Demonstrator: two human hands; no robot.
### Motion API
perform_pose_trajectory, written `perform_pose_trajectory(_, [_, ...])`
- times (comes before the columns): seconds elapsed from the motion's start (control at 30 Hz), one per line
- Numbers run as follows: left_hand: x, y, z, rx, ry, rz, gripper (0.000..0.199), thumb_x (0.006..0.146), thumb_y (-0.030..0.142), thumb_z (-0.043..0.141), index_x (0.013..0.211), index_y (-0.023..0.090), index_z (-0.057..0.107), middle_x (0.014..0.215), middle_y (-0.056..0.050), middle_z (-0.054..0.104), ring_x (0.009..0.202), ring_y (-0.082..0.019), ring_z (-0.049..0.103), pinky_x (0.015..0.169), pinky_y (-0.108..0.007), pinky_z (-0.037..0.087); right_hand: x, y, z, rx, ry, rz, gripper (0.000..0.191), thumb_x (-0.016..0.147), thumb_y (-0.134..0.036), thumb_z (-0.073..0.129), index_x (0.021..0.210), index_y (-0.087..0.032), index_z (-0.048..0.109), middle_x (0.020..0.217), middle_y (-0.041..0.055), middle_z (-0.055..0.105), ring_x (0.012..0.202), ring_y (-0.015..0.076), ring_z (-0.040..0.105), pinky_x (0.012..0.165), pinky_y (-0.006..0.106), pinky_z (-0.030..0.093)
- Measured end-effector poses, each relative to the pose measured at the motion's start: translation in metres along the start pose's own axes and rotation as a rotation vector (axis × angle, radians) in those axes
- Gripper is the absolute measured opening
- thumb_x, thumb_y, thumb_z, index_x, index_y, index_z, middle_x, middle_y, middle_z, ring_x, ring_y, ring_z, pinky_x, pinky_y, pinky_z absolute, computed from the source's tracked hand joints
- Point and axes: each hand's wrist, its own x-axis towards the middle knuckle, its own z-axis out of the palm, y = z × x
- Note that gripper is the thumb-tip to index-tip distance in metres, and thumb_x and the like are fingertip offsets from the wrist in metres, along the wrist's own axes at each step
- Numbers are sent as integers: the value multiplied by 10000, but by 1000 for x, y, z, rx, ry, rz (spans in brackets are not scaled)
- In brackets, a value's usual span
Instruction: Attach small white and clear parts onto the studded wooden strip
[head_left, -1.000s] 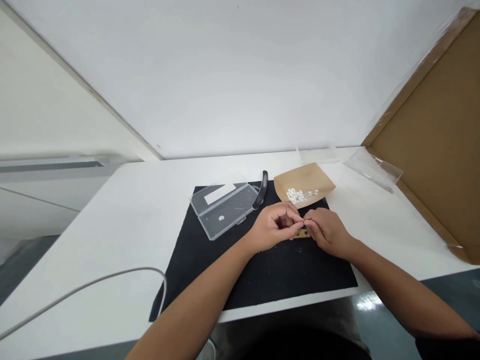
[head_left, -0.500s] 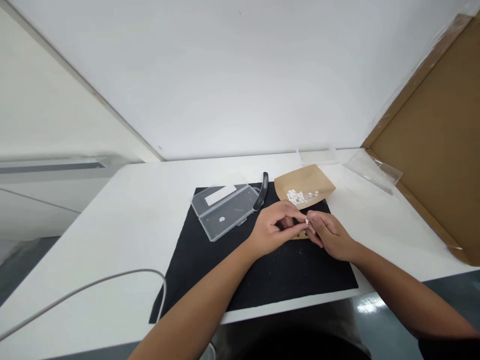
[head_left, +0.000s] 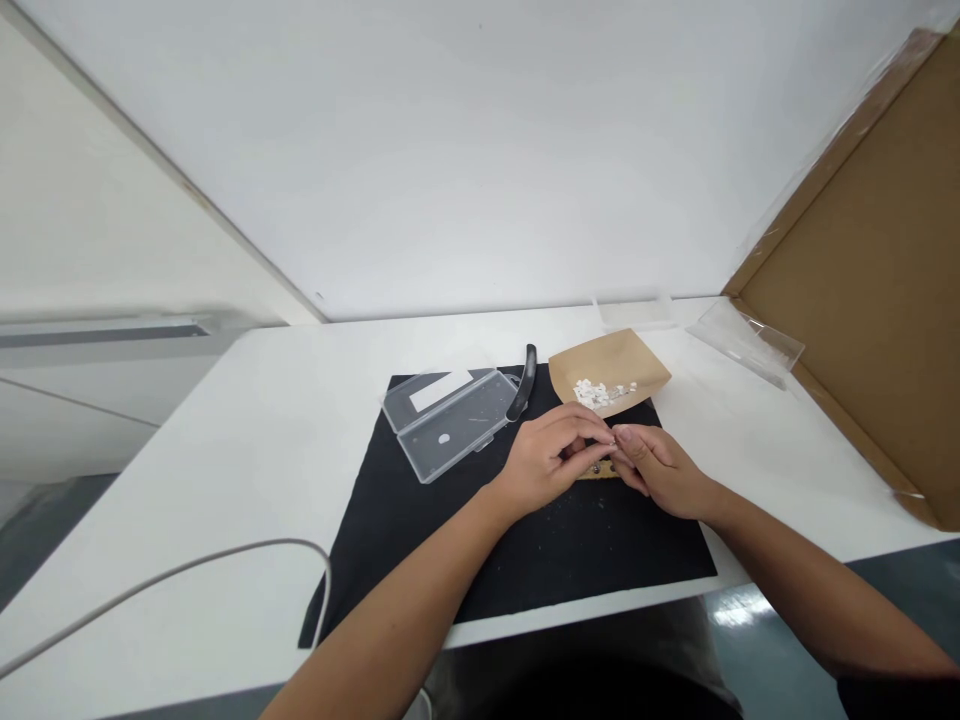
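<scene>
My left hand (head_left: 551,448) and my right hand (head_left: 664,472) meet above the black mat (head_left: 555,550), fingertips touching. Both are closed in a pinch around a small white piece, now almost wholly covered by the fingers; its exact kind does not show. Beneath the fingers lies a tan strip with dark round holes (head_left: 598,471), partly hidden by both hands. Just behind the hands, a brown paper tray (head_left: 611,352) holds a heap of small white pieces (head_left: 592,393).
An open clear plastic case (head_left: 457,425) lies on the mat's left part, with a black curved handle (head_left: 523,385) beside it. Clear plastic pieces (head_left: 746,342) sit at the back right, near a large cardboard sheet (head_left: 862,270). A grey cable (head_left: 187,572) crosses the table's left side.
My left fingers have closed further over the small white piece, which showed between the fingertips before. Both hands otherwise stay in place, and slightly more of the tan strip shows.
</scene>
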Motion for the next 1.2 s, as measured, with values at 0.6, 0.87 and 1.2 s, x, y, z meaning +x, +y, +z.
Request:
perform_pose_trajectory(0.6, [-5,3,0,-192,-126,-305,168,1028,325,640,1003,162,670,1033,-52,632,572,-53,671,579,-185,554,1,-2,-6,-245,39,-139,519,1147,-456,295,718,-221,471,650,-30,497,612,135,488,630,300,367])
perform_pose_trajectory(0.87, [-3,2,3,-269,-63,-368,202,999,365,686,962,166,693,1003,-49,657,546,-66,686,560,-187,577,3,1,-12,-452,132,-299,327,1122,-411,386,934,-236,589,848,42,639,781,201,582,731,344,413])
perform_pose_trajectory(1.2, [-4,3,5,-266,38,-323,163,924,312,794,958,157,759,973,-61,704,537,-69,687,519,-171,550,3,5,-9,-272,152,-191,414,1122,-468,402,827,-223,559,738,-2,564,683,160,528,684,310,399])
